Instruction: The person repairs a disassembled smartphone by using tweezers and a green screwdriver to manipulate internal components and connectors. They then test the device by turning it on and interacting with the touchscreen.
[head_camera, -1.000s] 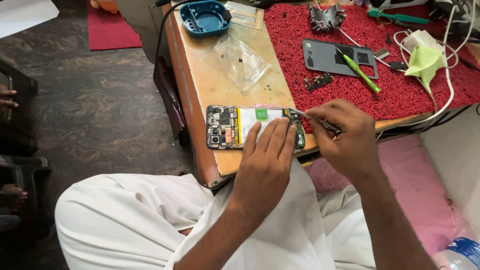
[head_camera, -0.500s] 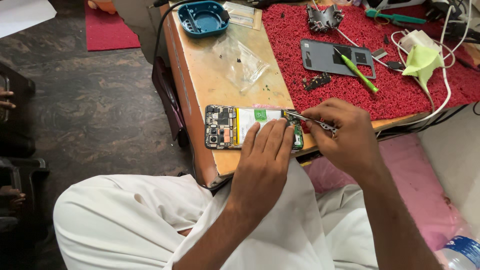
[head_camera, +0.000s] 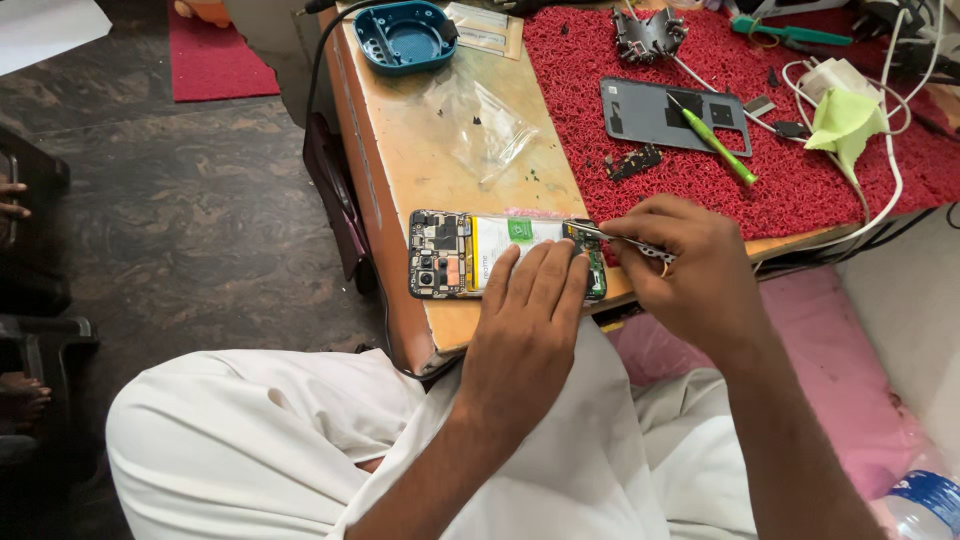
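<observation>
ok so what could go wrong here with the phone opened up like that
1. The tweezers in the right hand work at the open phone's lower end, right beside the battery; a slip could nick it.
2. The phone lies near the table edge, steadied only by the left hand; a push might slide it off.
3. Tiny dark bits sit loose by the plastic bag and could get lost.

We see a red textured mat, a grey phone back cover, a bright green screwdriver, a teal tray, a light brown table, a pink cushion and white trousers.
</observation>
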